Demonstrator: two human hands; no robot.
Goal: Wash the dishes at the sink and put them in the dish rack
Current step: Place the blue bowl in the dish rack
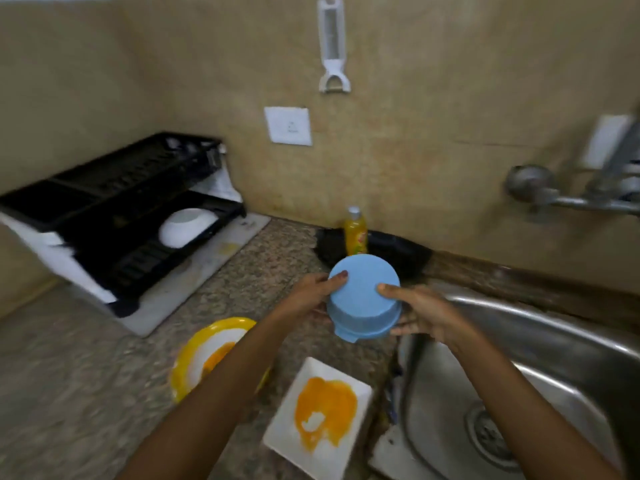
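A light blue bowl [363, 296] is held upside down above the counter, just left of the steel sink [554, 341]. My left hand [311, 294] grips its left side with the thumb on the base. My right hand [419, 311] grips its right side, thumb on the base too. The black dish rack [114, 216] stands at the far left with a white bowl [185, 226] lying in its lower tier. A yellow-rimmed plate [204, 355] and a square white plate [318, 417], both smeared orange, lie on the counter below my arms.
A yellow dish soap bottle [355, 232] stands by the wall on a black tray [394, 254] behind the blue bowl. The tap [571, 195] juts from the wall at the right. A white peeler [333, 46] and a switch plate [288, 126] are on the wall.
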